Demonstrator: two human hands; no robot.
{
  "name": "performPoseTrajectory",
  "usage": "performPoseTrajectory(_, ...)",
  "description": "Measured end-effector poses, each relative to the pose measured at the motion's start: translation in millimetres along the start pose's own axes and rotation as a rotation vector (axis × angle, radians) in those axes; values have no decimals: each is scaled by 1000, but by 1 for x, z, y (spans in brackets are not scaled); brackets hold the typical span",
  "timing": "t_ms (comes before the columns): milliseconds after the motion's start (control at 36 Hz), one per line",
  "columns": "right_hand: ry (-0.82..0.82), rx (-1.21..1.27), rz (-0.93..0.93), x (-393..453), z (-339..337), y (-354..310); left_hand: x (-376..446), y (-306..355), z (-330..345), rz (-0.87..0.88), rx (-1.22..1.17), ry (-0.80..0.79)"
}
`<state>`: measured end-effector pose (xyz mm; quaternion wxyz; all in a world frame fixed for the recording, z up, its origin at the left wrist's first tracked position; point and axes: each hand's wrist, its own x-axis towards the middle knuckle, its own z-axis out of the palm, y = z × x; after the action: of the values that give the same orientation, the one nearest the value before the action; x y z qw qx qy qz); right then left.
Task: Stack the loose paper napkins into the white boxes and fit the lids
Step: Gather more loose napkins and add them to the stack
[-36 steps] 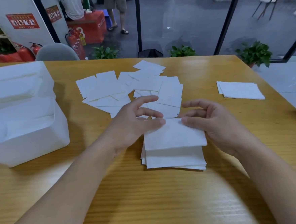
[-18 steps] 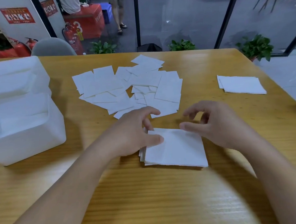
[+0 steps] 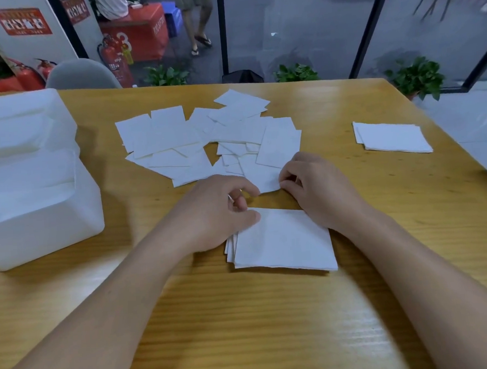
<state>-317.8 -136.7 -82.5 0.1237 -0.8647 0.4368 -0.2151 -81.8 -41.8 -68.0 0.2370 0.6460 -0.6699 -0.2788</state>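
A squared stack of white napkins (image 3: 283, 240) lies on the wooden table (image 3: 246, 328) in front of me. My left hand (image 3: 218, 212) sits at the stack's far left corner, thumb resting on the top sheet and fingers curled above the table. My right hand (image 3: 320, 187) is just beyond the stack's far right corner and pinches the near edge of a loose napkin (image 3: 260, 177). Several more loose napkins (image 3: 176, 143) lie scattered behind. Two white boxes (image 3: 37, 221) stand at the left, holding napkins.
A second small napkin stack (image 3: 391, 138) lies at the right, near the table's edge. A grey chair back (image 3: 82, 74) stands behind the table's far left. Potted plants and a glass wall lie beyond the far edge.
The stack was laid flat and the hands left its top. My right hand moved forward to a loose napkin's edge, and my left hand's fingers curled near the stack's corner.
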Motion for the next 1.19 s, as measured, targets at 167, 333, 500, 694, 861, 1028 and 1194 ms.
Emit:
performPoseTrajectory(167, -2, 326, 18, -13, -16, -11, -3, 10, 8, 33, -228, 120)
performPoseTrajectory(333, -60, 499, -82, -34, -20, -22, -3, 21, 8, 27, -417, 259)
performPoseTrajectory(500, 42, 494, -91, -31, -31, -16, -6, 21, -5, 69, -602, 173)
performPoseTrajectory(694, -62, 696, 42, -36, -37, -11, -15, 29, -16, 156, -683, -120)
performPoseTrajectory(861, -193, 812, 140, -38, -54, 6, -11, 18, -18, 69, -473, -100)
performPoseTrajectory(1028, -260, 406, 118, -42, -48, 15, -9, 6, -10, 17, -1, -159)
performPoseTrajectory(1194, -20, 323, 107, -35, -35, 20, -8, 3, -12, -27, 118, -102)
